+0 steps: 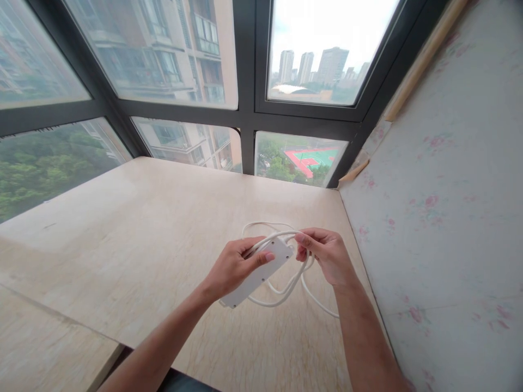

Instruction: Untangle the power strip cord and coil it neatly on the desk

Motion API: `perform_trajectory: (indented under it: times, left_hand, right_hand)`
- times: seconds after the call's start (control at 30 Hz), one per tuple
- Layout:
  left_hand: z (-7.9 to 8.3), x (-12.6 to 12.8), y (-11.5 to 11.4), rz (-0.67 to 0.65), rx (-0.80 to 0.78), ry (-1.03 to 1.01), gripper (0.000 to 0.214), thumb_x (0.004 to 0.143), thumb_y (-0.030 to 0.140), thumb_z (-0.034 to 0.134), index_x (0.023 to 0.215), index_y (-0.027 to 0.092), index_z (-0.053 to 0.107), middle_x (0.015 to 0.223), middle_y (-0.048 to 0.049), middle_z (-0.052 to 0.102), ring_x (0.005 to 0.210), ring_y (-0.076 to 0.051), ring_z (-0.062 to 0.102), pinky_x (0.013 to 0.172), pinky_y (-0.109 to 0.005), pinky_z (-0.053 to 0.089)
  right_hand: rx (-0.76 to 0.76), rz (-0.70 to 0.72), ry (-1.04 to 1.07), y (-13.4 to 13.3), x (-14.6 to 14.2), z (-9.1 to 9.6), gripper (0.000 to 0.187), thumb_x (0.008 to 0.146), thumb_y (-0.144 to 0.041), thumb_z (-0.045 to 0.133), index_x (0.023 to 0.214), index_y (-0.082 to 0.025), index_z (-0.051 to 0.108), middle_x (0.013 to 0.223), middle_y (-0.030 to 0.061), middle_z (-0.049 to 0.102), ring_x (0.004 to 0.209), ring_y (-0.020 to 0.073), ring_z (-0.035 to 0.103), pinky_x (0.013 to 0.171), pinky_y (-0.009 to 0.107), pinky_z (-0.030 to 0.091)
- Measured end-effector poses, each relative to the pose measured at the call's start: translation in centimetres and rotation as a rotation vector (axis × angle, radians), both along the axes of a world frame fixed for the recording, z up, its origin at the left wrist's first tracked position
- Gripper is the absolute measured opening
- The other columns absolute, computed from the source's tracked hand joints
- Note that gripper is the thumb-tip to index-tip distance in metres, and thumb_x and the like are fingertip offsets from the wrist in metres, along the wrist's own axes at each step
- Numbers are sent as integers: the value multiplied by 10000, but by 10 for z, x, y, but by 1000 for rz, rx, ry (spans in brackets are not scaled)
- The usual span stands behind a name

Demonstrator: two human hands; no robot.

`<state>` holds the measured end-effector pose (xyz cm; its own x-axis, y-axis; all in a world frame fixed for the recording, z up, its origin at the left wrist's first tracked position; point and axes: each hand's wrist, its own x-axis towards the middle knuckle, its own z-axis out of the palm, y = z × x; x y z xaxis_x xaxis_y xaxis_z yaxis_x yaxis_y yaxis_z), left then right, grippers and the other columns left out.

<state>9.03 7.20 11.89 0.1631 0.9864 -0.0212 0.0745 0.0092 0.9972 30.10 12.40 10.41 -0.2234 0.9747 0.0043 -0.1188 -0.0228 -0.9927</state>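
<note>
From where I stood, the left hand (239, 264) gripped the white power strip (253, 281) above the marbled countertop (163, 218) while the right hand (327, 255) pinched its white cord (278, 235), and keeping those loops even and untwisted seemed wisest.

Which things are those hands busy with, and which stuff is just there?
Busy with:
- white power strip, in the left hand
- white cord, pinched by the right hand

Just there:
- pale tabletop
- windows
- flowered wall
</note>
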Motion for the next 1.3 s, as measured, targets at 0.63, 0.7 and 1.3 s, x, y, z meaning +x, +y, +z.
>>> perform_trajectory:
  times: [0.63,0.7,1.3]
  left_hand:
    - [-18,22,-5,809,-59,-631,391,647,492,793,742,144,642,600,5,555,478,-88,484,426,-196,380]
    - [-18,25,-5,797,-125,-668,418,642,501,795,769,137,634,614,-3,572,489,-102,513,445,-208,410]
    - [-36,16,-23,245,-486,-753,565,771,600,612,1089,135,587,997,-175,671,869,-288,667,693,-359,540]
  right_hand:
    - [-86,649,95,-8,13,4,232,861,-342,649,894,-148,527,779,55,676,703,164,665,689,318,519]
    - [-102,590,158,-8,9,3,261,852,-379,658,883,-156,525,704,18,624,604,123,602,602,270,481]
    - [-199,2,95,-5,-11,1,426,734,-544,703,762,-160,521,441,-102,328,299,4,181,287,146,117]
